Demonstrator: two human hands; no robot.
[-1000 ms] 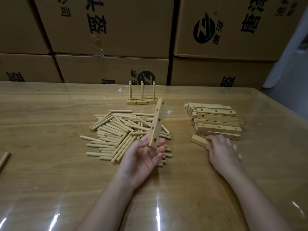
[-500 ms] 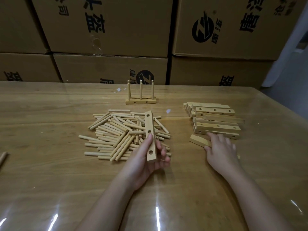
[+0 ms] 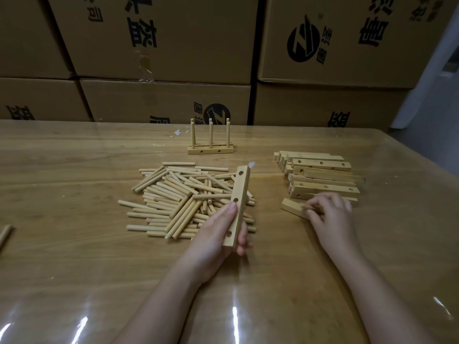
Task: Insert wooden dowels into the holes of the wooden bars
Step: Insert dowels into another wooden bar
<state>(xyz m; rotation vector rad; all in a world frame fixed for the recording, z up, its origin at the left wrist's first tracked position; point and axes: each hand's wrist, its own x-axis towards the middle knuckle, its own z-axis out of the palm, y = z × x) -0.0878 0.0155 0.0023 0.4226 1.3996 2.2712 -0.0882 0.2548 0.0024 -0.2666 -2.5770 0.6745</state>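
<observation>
My left hand [image 3: 218, 234] grips the near end of a wooden bar [image 3: 238, 202] with three holes, held tilted over the pile of loose dowels [image 3: 183, 199]. My right hand [image 3: 330, 217] has its fingers curled round a short dowel [image 3: 309, 207], just above a single bar [image 3: 293, 207] lying on the table. A stack of drilled bars [image 3: 323, 177] lies behind that hand. Farther back stands a finished bar with three upright dowels [image 3: 210, 142].
The wooden table [image 3: 74, 269] has a glossy clear cover. Stacked cardboard boxes [image 3: 161, 45] wall off its far edge. One stray dowel [image 3: 5, 235] lies at the left edge. The table's right edge [image 3: 422, 170] borders a gap.
My left hand has lowered and turned the bar so its holes face up. My right hand has curled its fingers round a dowel beside the single bar.
</observation>
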